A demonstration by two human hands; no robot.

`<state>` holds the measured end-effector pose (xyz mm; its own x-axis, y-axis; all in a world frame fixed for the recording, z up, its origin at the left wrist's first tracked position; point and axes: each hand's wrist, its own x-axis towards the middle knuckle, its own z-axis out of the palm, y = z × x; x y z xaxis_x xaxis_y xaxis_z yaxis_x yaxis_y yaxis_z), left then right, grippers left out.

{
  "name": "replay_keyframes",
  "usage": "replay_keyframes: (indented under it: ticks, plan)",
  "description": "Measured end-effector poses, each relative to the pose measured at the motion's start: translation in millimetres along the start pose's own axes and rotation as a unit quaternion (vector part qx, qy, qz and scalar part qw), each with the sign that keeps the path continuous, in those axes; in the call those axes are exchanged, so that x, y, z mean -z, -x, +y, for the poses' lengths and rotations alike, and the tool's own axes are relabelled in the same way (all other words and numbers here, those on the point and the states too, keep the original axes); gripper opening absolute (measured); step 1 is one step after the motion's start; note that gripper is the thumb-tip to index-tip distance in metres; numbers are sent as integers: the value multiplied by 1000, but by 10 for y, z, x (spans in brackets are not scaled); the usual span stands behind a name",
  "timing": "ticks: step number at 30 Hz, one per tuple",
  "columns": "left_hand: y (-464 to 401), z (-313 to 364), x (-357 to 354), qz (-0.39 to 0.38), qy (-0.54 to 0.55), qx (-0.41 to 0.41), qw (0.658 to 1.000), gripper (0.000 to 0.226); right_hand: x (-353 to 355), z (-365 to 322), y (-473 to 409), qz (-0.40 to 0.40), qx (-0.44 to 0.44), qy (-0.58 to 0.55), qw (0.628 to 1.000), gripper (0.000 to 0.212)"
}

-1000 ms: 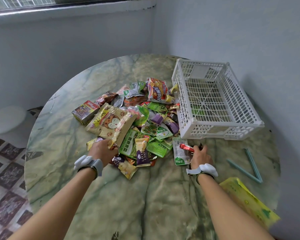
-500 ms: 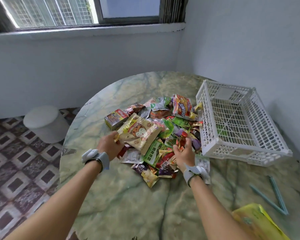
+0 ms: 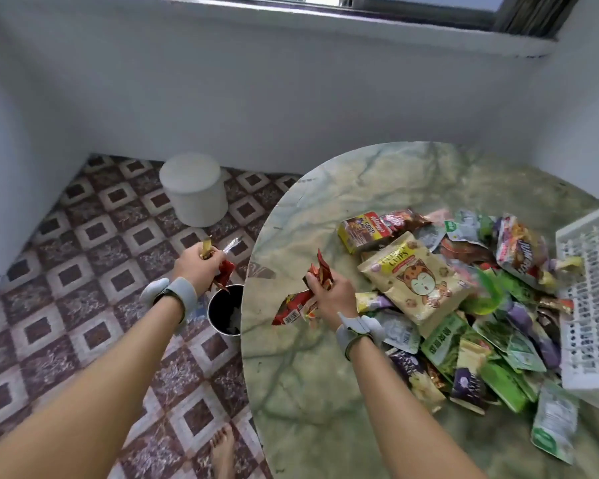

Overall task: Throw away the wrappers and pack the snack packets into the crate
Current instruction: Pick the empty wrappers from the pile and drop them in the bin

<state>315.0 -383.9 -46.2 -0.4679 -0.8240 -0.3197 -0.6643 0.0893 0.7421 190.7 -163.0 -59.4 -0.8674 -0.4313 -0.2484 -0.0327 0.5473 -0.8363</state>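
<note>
My left hand [image 3: 198, 267] is closed on a bunch of crumpled wrappers [image 3: 224, 271], red, gold and silver, held off the table's left edge just above a small dark bin [image 3: 226, 311] on the floor. Over the table near its left edge, my right hand [image 3: 332, 295] grips red wrappers [image 3: 296, 305]. A heap of snack packets [image 3: 464, 299] covers the table's right half, with a large cream chips bag [image 3: 414, 280] on top. Only the left side of the white crate [image 3: 588, 305] shows at the right frame edge.
The round green marble table [image 3: 325, 392] fills the lower right. A white cylindrical stool [image 3: 194, 190] stands on the patterned tile floor [image 3: 66, 288] by the wall. My bare foot [image 3: 222, 451] is beside the table's edge. White walls close the corner.
The view has swung left toward the floor. My left hand left the heap with wrappers and now hangs over the bin. My right hand lifted red wrappers from the heap and moved left.
</note>
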Motion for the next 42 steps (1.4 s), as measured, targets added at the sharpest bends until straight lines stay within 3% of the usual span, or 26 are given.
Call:
replay_keyframes:
  ticks: [7, 11, 15, 19, 26, 29, 34, 42]
  plan:
    - [-930, -941, 476, -18, 85, 99, 991, 16, -1553, -415, -393, 10, -26, 17, 999, 25]
    - [-1475, -1458, 348, -22, 136, 147, 979, 13, -2396, -493, -732, 54, 1, 46, 997, 16]
    - [-1840, -1920, 140, -30, 139, 165, 976, 25, -3050, -381, -959, 102, -3, 84, 991, 16]
    - [-2398, -2469, -308, -57, 168, 218, 960, 26, -3707, 291, -1369, 121, -156, 34, 980, 20]
    - [-3082, -3444, -1361, -118, 149, 239, 952, 29, -4468, 1654, -1746, 151, -380, -28, 912, 40]
    - [-3232, -3907, -1851, -125, 156, 241, 950, 23, -4780, 2194, -1823, 169, -388, -53, 905, 42]
    - [-3428, -4357, -2299, -139, 126, 224, 956, 9, -5043, 2663, -2097, 124, -387, -71, 911, 51]
    - [-3761, -4594, -2892, -135, 177, 300, 928, 26, -5249, 3112, -2409, 25, -426, -100, 899, 72]
